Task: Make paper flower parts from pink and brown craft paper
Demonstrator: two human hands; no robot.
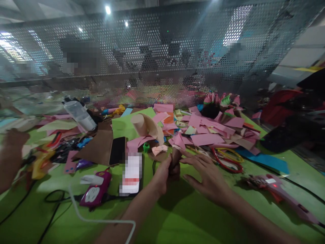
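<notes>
My left hand (163,173) is wrapped round a small brown paper cone (175,156), which stands upright in front of me. A piece of pink paper (178,140) shows at the cone's top; I cannot tell whether it is joined to the cone. Beside it on the right, my right hand (207,174) has its fingers spread, with the fingertips close to the cone and nothing held in them. Just behind the cone lie a crumpled light pink piece (159,149) and a small green piece (146,147).
Pink paper strips (207,139) and a tan paper roll (139,123) cover the back. Scissors (228,162) and a pink glue gun (279,189) lie right. Two phones (117,150), a purple power strip (98,189) and a bottle (81,115) lie left, near another person's hand (12,152).
</notes>
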